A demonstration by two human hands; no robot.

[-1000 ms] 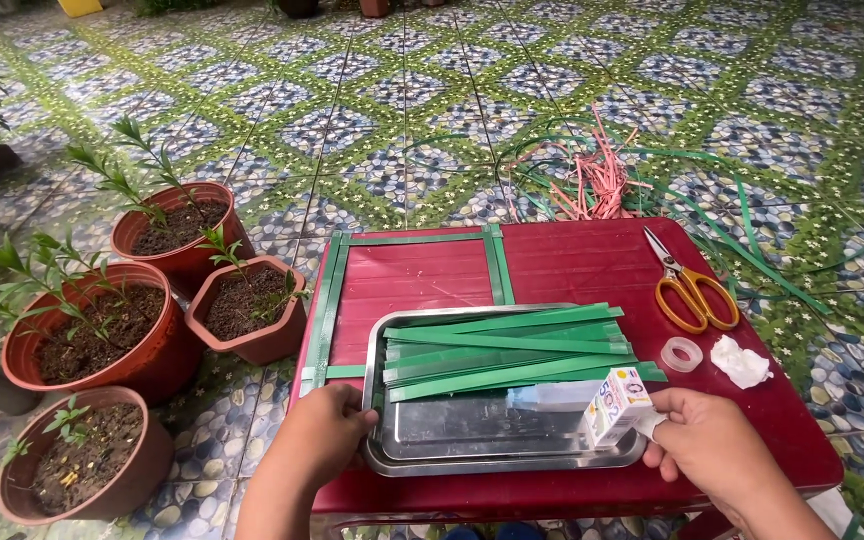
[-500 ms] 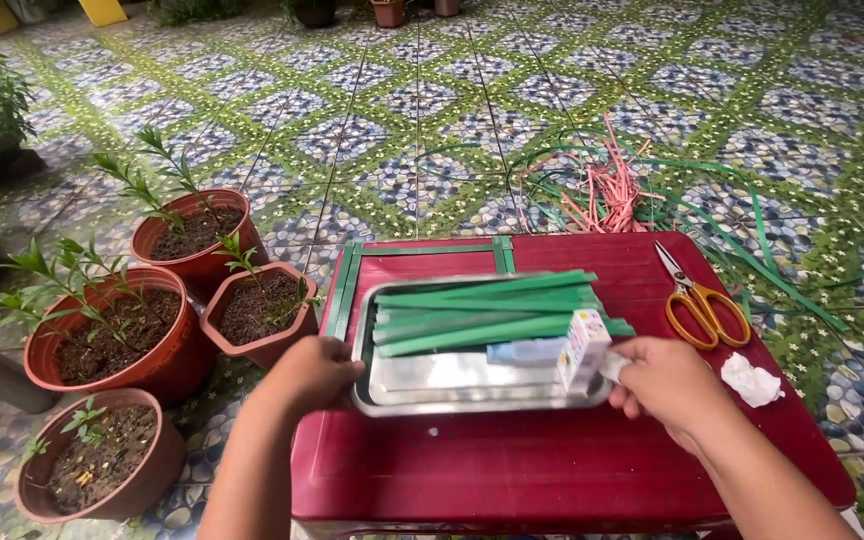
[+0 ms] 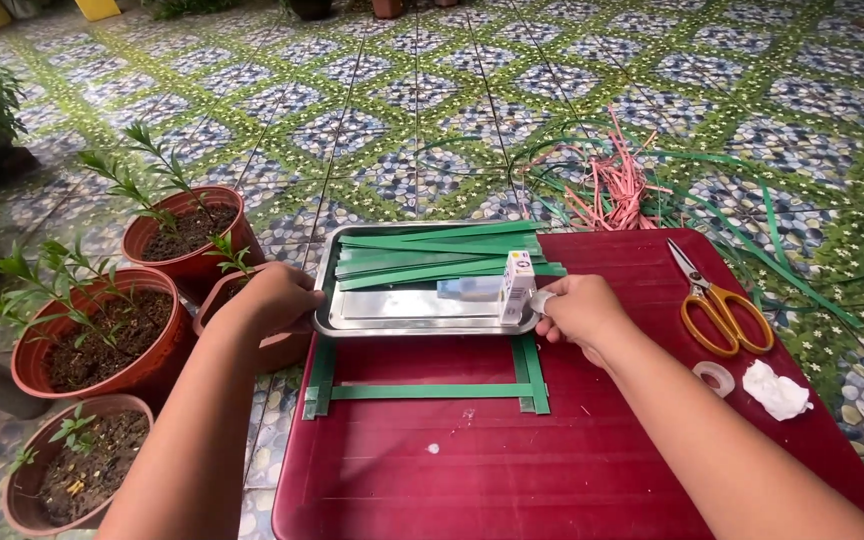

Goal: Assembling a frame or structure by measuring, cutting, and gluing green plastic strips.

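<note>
My left hand (image 3: 270, 298) grips the left edge of a shiny metal tray (image 3: 422, 322), and my right hand (image 3: 580, 312) grips its right edge. The tray sits at the far left part of a dark red table (image 3: 572, 450). Inside it lie several long green strips (image 3: 432, 255), a small white box (image 3: 517, 283) standing upright and a flat pale item (image 3: 467, 289). In front of the tray, a frame of green strips (image 3: 427, 391) lies flat on the table.
Orange-handled scissors (image 3: 717, 305), a tape roll (image 3: 714, 377) and a crumpled white tissue (image 3: 777, 390) lie on the table's right side. Brown plant pots (image 3: 187, 235) stand left of the table. Pink and green strips (image 3: 617, 185) lie on the patterned tile floor beyond.
Both hands have slid the tray away from me toward the table's far edge, uncovering the green strip frame that lay beneath it.
</note>
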